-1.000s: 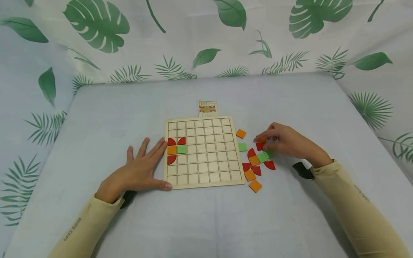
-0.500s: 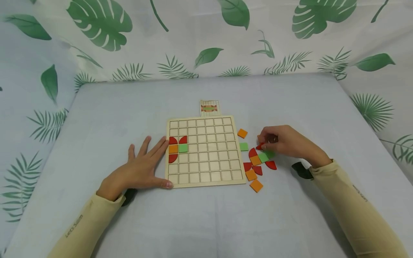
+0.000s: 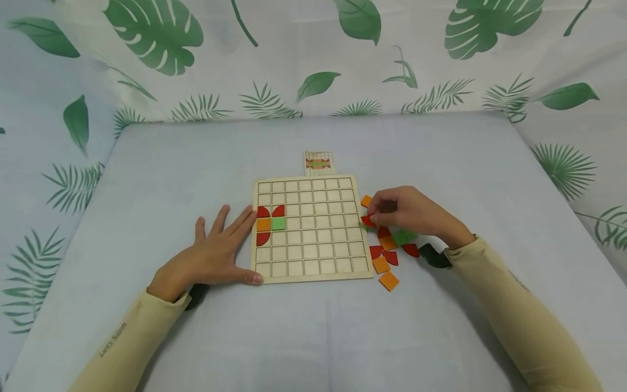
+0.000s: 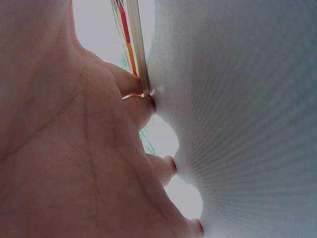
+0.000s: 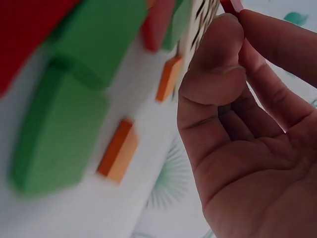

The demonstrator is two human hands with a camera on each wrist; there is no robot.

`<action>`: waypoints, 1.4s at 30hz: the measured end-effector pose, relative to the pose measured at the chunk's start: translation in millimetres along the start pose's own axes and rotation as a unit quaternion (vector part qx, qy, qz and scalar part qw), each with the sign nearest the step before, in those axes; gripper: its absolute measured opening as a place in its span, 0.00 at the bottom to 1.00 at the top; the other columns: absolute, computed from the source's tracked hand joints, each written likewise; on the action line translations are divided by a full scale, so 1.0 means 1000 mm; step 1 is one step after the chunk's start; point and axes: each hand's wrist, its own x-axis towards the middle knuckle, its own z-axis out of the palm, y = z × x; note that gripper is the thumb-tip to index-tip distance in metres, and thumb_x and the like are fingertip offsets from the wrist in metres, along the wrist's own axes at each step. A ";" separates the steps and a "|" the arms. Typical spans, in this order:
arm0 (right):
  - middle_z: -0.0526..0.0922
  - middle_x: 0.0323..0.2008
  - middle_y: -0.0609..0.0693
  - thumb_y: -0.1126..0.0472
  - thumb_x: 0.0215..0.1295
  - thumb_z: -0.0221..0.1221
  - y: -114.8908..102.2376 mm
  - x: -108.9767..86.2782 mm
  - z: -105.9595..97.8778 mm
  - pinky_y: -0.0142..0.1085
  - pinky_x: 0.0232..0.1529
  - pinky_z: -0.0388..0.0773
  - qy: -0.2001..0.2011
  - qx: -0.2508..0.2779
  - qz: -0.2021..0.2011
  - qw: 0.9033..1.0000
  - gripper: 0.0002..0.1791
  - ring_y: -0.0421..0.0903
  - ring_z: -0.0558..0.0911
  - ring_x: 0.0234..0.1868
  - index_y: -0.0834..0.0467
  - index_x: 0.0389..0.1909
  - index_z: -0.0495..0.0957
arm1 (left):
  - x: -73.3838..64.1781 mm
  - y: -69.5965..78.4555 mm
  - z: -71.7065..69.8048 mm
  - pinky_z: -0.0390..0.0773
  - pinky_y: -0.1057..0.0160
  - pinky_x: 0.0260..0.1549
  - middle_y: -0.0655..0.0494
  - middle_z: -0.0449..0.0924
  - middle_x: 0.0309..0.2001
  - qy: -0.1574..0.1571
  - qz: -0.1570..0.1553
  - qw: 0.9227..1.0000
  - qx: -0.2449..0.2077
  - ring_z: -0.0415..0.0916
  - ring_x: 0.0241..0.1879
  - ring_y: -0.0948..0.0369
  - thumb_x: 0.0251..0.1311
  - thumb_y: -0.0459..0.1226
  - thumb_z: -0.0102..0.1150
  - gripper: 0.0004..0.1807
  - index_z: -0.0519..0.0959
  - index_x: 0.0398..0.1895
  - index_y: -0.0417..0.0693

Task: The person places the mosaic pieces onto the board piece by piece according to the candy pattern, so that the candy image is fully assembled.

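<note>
A wooden grid board [image 3: 313,253] lies flat on the table. Near its left edge sit red quarter-circle tiles [image 3: 263,238], an orange square tile [image 3: 263,224] and a green square tile [image 3: 278,223]. My left hand [image 3: 208,256] rests with spread fingers against the board's left edge; in the left wrist view its fingertips [image 4: 144,106] touch the board's side and the cloth. My right hand [image 3: 409,212] pinches a red quarter-circle tile [image 3: 368,220] between thumb and fingers, just off the board's right edge. Only a bit of that tile [image 5: 231,6] shows in the right wrist view.
Loose red, orange and green tiles lie right of the board, among them an orange square [image 3: 389,281] and a green square [image 3: 403,237]. A small pattern card [image 3: 319,163] touches the board's far edge. A leaf-print cloth [image 3: 274,49] hangs behind the table.
My right hand has picked a red quarter-circle tile from the loose tiles and moved left with it to the board's right edge. The left hand stays in place.
</note>
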 end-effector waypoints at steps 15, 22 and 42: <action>0.85 0.31 0.46 0.67 0.72 0.68 -0.037 0.040 0.025 0.40 0.41 0.79 -0.045 0.017 -0.094 0.994 0.05 0.48 0.81 0.35 0.56 0.35 0.84 | -0.002 0.002 -0.001 0.25 0.19 0.68 0.49 0.36 0.88 0.007 0.004 1.000 -0.005 0.24 0.83 0.33 0.50 0.71 0.74 0.75 0.42 0.89 0.47; 0.84 0.32 0.46 0.69 0.71 0.67 -0.054 0.056 0.039 0.41 0.42 0.79 -0.067 0.011 -0.130 0.989 0.06 0.47 0.80 0.35 0.57 0.35 0.83 | -0.001 0.002 0.000 0.25 0.19 0.68 0.49 0.35 0.88 0.006 0.006 1.000 -0.003 0.23 0.83 0.34 0.51 0.70 0.74 0.75 0.41 0.89 0.48; 0.82 0.31 0.45 0.70 0.72 0.66 -0.090 0.094 0.076 0.35 0.41 0.77 -0.115 -0.029 -0.184 0.976 0.06 0.43 0.78 0.34 0.58 0.34 0.81 | 0.000 -0.002 -0.001 0.24 0.20 0.68 0.50 0.34 0.88 0.006 0.007 1.000 0.000 0.22 0.83 0.34 0.50 0.71 0.74 0.75 0.40 0.89 0.49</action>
